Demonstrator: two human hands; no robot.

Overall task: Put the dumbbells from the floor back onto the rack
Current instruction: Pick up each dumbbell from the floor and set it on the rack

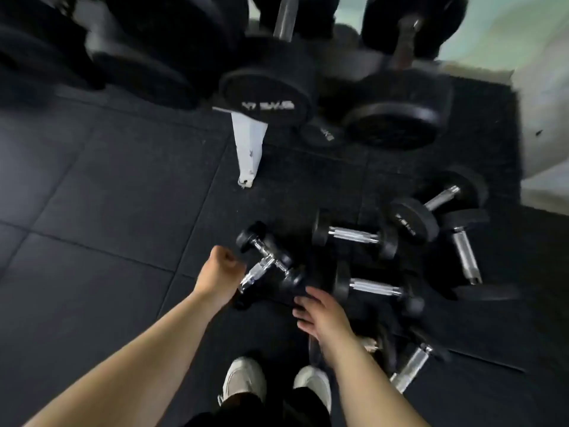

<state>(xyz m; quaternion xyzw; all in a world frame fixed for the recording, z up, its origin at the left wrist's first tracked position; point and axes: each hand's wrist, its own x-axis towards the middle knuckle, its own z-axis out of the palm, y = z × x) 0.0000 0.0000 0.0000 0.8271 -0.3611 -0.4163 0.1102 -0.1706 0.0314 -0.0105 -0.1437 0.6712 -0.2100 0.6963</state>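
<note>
Far from done: many dumbbells point(354, 235) loose before rack point(249, 143); left hand point(220, 272) curled, hold unclear; right hand point(320, 312) spread.

I see a left hand point(220, 269) and a right hand point(320, 315) on bare arms point(144, 352). Low down are two white shoes point(244, 380), and black trousers point(255, 409) cover their tops. The shoes have round toes.

To your left the dark rubber floor tiles point(92, 211) lie open. Ahead, the white metal rack leg point(248, 149) blocks the way, with big black racked dumbbells point(268, 94) overhanging it. On your right, small black chrome-handled dumbbells point(354, 235) crowd the floor, touching and crossing.
</note>
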